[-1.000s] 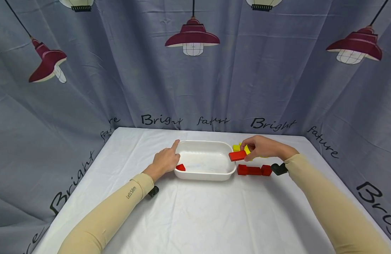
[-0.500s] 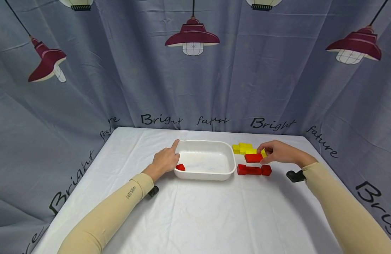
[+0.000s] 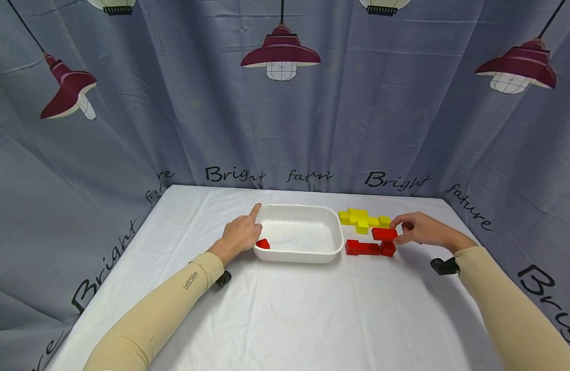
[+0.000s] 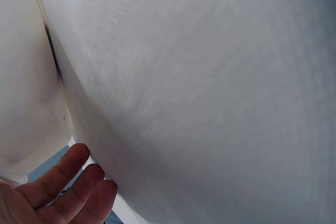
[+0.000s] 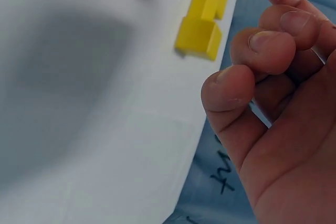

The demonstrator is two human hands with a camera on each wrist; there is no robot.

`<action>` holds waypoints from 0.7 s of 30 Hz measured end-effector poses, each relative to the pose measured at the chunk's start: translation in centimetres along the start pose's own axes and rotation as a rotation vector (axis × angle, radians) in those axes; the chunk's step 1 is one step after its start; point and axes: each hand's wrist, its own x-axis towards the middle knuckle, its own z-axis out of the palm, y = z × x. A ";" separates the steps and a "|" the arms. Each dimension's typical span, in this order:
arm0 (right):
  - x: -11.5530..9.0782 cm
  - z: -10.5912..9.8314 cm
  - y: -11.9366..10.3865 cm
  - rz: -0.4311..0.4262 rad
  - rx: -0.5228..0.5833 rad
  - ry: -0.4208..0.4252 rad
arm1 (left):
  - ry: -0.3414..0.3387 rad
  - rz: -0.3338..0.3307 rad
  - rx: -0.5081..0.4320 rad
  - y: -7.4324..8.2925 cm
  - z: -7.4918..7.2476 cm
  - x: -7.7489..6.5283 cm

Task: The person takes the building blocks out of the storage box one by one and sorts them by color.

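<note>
In the head view a white plastic tray (image 3: 297,257) stands mid-table, with a small red block (image 3: 263,243) inside its front left corner. My left hand (image 3: 239,233) rests against the tray's left side, one finger pointing forward along the rim. Its other fingers (image 4: 79,177) lie nearly straight beside the tray wall in the left wrist view. My right hand (image 3: 421,230) pinches a flat red rectangular block (image 3: 383,234) between thumb and fingers. That block is over the right end of a row of red blocks (image 3: 369,249); whether they touch, I cannot tell.
Several yellow blocks (image 3: 362,221) lie behind the red row, right of the tray. White cloth covers the table (image 3: 303,314). A grey-blue curtain (image 3: 210,113) with printed lamps hangs behind and at both sides.
My right hand has carried the flat red block rightward, from the tray's right rim past the yellow blocks to above the red row's right end. The left hand and tray stay still.
</note>
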 end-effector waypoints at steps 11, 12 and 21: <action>-0.7 0.4 3.3 0.067 0.032 0.023 | 0.000 0.004 0.014 0.0 -0.1 0.0; -0.7 0.5 3.6 0.073 0.036 0.025 | 0.000 0.003 0.015 0.0 -0.1 0.0; -1.3 1.1 5.8 0.115 0.086 0.055 | -0.007 -0.001 0.023 0.1 -0.1 0.0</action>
